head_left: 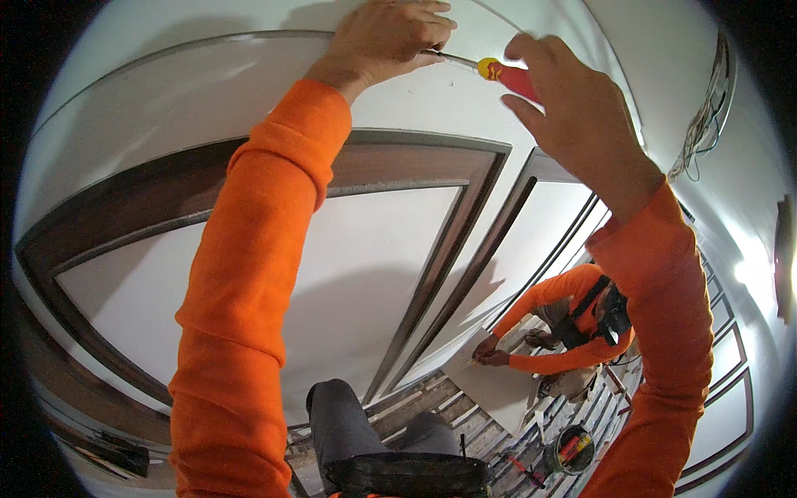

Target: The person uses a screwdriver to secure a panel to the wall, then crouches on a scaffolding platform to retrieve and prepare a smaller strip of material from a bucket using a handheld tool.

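A screwdriver [519, 80] with a red and yellow handle lies almost level against the white wall panel [415, 100], its shaft pointing left. My right hand [577, 108] is around the butt of the handle, with thumb and forefinger on either side of it. At the tip of the shaft, my left hand [390, 40] rests on the panel with its fingers bent together. Whatever those fingertips pinch is too small or hidden to make out. A thin dark trim strip [232, 36] runs along the panel to my left wrist.
Dark wooden frames [432, 153] border white panels below my arms. Loose cables [706, 124] hang at the right. Lower down, a co-worker in orange [564, 315] bends over a flat board [494, 382]. A bucket with tools [571, 448] stands on the slatted floor [440, 407].
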Demonstrator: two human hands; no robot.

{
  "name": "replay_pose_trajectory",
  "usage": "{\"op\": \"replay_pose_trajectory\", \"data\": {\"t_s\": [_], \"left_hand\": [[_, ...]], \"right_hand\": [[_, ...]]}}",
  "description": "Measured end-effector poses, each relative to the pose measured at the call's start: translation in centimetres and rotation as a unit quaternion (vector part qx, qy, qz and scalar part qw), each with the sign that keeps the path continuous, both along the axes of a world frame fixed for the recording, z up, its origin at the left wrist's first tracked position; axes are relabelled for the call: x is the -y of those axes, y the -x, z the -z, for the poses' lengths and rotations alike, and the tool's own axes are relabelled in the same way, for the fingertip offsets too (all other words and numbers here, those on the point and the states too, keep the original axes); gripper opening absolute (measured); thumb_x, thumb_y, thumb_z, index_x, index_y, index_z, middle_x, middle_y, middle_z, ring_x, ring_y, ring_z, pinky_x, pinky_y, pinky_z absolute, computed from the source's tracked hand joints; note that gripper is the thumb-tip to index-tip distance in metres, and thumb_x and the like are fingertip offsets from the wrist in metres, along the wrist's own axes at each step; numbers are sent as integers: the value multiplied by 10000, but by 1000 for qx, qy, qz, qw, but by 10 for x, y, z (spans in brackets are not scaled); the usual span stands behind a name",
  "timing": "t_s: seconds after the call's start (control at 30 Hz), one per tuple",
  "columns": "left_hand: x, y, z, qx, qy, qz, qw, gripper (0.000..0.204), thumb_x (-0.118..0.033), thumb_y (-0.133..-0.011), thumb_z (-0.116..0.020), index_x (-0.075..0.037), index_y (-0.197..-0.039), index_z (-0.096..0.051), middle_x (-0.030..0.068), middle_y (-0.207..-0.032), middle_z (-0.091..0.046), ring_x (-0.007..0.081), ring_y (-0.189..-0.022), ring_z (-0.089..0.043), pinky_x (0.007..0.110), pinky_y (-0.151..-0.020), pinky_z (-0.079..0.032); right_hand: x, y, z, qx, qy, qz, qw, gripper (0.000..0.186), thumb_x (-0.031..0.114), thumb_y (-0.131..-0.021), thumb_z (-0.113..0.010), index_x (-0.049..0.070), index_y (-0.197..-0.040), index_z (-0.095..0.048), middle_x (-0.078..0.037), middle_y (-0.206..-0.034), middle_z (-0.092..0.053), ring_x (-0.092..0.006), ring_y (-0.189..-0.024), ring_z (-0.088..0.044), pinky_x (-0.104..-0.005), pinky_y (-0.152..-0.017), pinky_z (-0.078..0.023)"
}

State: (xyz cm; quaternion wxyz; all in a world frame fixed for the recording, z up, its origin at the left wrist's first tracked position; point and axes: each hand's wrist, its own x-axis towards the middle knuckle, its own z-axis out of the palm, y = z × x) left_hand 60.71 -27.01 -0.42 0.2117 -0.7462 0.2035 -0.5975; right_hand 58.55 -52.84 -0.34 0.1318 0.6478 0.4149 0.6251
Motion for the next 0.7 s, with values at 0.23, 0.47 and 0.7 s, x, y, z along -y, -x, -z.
{"op": "replay_pose_trajectory", "data": {"t_s": [0.23,0.47,0.7], "left_hand": [[2,-1,1,-6,7,-5,1000,239,-368,-884,-755,-138,-941,-728,-28,-1303,-701,152,-1367,-532,423,-1218,-325],[2,1,0,-4,6,-9,1000,237,-372,-894,-740,-141,-946,-727,-26,-1305,-701,152,-1365,-534,423,-1218,-326],[-1,-2,0,-11,8,7,1000,248,-384,-896,-730,-146,-966,-730,-23,-1311,-700,154,-1367,-534,428,-1218,-321]], "right_hand": [[-10,-2,-4,2,-21,68,997,375,421,-1034,-564,72,-947,-672,-99,-636,-679,-295,-581,-715,-405,-565,-586],[-4,1,-8,73,67,-66,993,318,401,-1014,-622,97,-1099,-659,-65,-693,-652,-280,-597,-686,-367,-604,-572],[-7,-1,-1,-81,-34,88,992,316,402,-1031,-580,95,-1003,-650,-111,-698,-699,-271,-635,-735,-382,-614,-600]]}}
